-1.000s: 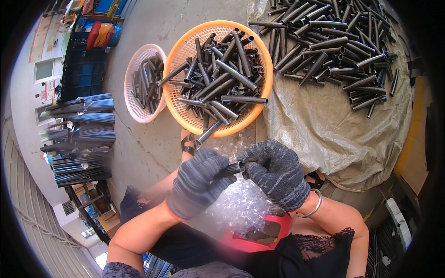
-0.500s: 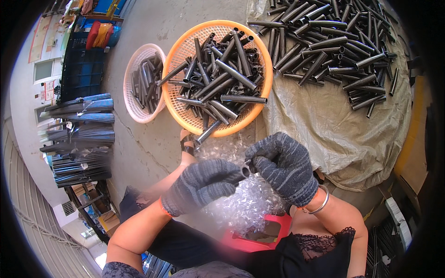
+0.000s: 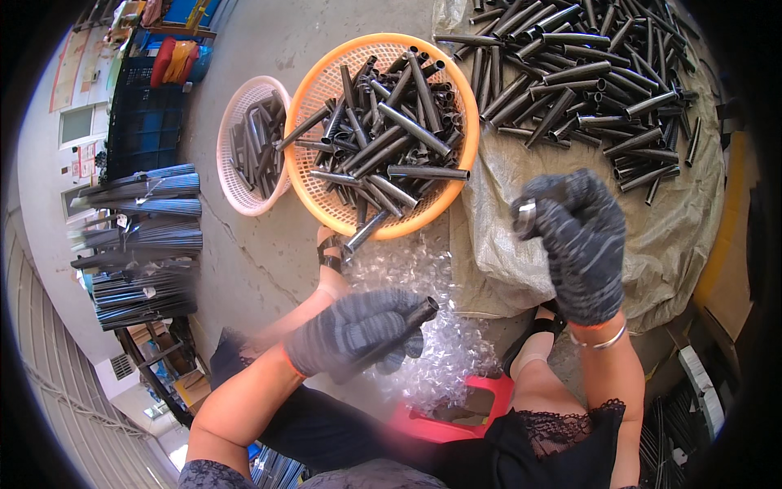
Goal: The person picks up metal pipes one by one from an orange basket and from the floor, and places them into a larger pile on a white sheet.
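My left hand, in a grey knitted glove, is closed around a dark metal tube whose open end points up and to the right. My gloved right hand is raised over the front of the tarp, its fingers curled in. A small dark piece with a shiny silvery rim shows at its fingertips; I cannot make out its kind. Below my hands lies a heap of clear plastic scraps. Beyond them, an orange basket holds many similar dark tubes.
A smaller pink basket with dark pieces stands left of the orange one. A large pile of tubes lies on the beige tarp. A red plastic stool is between my legs. Bundled rods are stacked at the left.
My right hand has moved away from the tube, up and to the right over the tarp. My left hand keeps hold of the tube, which has tilted and shows more of its length.
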Demonstrator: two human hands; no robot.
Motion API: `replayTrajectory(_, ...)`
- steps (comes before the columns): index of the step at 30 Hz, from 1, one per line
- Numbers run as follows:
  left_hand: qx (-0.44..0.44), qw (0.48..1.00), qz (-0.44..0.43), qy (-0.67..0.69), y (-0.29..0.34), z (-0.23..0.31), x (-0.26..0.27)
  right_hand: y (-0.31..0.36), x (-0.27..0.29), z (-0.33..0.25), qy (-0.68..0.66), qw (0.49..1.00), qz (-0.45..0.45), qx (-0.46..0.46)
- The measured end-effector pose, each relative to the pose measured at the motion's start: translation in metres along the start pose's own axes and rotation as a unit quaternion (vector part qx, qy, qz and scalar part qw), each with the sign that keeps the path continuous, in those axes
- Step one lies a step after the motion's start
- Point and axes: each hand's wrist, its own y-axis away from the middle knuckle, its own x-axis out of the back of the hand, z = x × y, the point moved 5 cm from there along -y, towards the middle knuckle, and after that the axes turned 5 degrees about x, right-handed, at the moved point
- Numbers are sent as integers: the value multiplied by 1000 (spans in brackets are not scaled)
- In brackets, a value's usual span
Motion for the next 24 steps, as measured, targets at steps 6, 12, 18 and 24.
replayTrajectory(6, 54, 988, 23, 144, -1, 4, 0, -9, 35, 8, 3, 997, 76, 9)
replayTrajectory(12, 29, 979, 73, 188, -2, 5, 5, -14, 71, 87, 94, 985, -23, -146)
replayTrajectory(18, -87, 935, 220, 264, -5, 5, 38, -7, 114, 140, 208, 958, -30, -193)
replayTrajectory(24, -277, 871, 393, -104, 24, 10, 80, -39, 130, 127, 473, 879, -55, 28)
